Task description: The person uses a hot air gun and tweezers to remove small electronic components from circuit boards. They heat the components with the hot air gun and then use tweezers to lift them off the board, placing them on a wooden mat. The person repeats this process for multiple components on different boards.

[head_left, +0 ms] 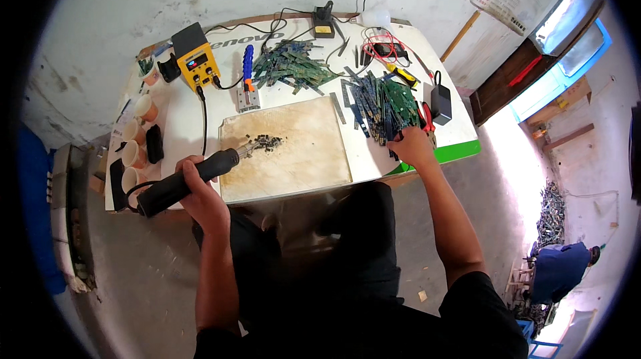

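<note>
My left hand (201, 200) is wrapped round the black handle of a hot-air gun (177, 191). The gun's metal nozzle points at a small heap of dark chips (265, 142) on a stained, pale square board (287, 168). At the near end of a pile of narrow circuit board strips (375, 102), my right hand (414, 148) has its fingers closed on a strip; the fingertips are partly hidden among the boards. A second heap of green circuit board strips (294, 65) lies farther back, left of that pile.
A yellow-fronted hot-air station (195, 58) stands back left, its cable running forward. Paper cups (133, 154) line the left edge. A blue-handled tool (248, 68) rests in a metal stand. Red-handled pliers (426, 117) and a black adapter (441, 102) lie right. Another person (559, 272) is far right.
</note>
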`<state>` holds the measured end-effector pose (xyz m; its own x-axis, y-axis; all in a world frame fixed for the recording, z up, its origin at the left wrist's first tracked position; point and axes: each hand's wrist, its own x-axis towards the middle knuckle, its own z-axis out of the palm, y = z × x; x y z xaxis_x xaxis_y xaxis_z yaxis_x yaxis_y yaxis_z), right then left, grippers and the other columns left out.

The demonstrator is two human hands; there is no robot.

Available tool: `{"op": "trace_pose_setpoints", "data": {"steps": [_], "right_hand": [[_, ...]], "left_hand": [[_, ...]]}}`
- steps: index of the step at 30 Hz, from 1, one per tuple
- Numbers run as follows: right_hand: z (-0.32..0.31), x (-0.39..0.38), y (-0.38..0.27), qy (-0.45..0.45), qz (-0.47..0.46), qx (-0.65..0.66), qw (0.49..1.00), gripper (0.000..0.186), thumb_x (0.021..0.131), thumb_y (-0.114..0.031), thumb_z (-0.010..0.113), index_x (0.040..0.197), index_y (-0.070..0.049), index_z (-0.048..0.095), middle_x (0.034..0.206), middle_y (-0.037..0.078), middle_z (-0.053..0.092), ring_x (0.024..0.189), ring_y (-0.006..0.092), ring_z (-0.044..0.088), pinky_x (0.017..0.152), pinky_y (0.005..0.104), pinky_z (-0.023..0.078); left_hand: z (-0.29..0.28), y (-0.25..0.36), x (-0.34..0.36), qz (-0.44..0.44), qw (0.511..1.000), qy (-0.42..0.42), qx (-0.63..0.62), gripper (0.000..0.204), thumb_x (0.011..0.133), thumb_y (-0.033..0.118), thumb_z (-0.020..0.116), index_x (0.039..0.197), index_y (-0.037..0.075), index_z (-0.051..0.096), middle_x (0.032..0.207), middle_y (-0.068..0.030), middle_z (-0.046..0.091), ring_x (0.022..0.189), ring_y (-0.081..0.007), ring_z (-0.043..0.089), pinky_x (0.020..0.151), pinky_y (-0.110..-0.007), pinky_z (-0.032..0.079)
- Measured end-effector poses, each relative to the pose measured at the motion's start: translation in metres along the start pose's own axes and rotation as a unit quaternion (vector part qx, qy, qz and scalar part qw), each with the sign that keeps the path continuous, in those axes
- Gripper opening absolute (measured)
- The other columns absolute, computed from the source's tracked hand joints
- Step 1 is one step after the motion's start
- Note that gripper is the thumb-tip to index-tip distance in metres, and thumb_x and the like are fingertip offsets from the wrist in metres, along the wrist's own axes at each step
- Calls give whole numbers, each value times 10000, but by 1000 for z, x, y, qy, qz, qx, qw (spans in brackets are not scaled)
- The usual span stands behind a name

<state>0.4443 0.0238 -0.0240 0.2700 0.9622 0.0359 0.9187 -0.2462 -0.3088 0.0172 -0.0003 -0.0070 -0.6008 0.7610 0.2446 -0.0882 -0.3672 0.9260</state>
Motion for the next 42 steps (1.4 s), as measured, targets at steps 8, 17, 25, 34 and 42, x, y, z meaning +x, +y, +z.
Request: {"op": "trace_pose_setpoints", "data": {"steps": [8,17,25,34,42], "right_hand": [[-10,-4,-5,46,-37,20,998,250,750,-286,733,785,-38,726,756,197,697,737,390,693,701,471,554],[18,-57,-144,-51,-343,0,938,119,826,-150,618,772,-48,647,725,172,659,723,368,671,678,484,536],[49,-59,-202,-92,-426,-65,898,57,821,-87,600,854,-65,640,847,127,685,834,309,691,739,425,556],[1,-81,-186,-55,-230,246,940,148,938,-58,626,1045,32,675,914,215,681,795,343,672,718,386,528],[58,-62,-132,20,-128,621,773,344,1082,-205,468,1118,86,649,1135,120,579,856,164,574,716,283,473]], "left_hand": [[0,8,5,-33,999,-8,11,204,1009,212,522,910,56,609,848,-13,555,736,-98,499,671,-260,418],[15,4,15,45,998,3,48,228,1000,242,536,878,54,574,831,-17,530,721,-106,465,651,-250,394],[-7,-1,21,56,998,0,-37,177,969,160,515,829,52,505,835,-29,516,812,-130,477,827,-272,395],[-19,3,16,23,1000,-6,-20,202,915,207,533,791,57,477,816,-42,469,791,-141,451,799,-280,381],[-21,2,12,47,998,-24,28,227,919,233,493,778,56,469,803,-66,436,773,-162,440,760,-297,390]]}}
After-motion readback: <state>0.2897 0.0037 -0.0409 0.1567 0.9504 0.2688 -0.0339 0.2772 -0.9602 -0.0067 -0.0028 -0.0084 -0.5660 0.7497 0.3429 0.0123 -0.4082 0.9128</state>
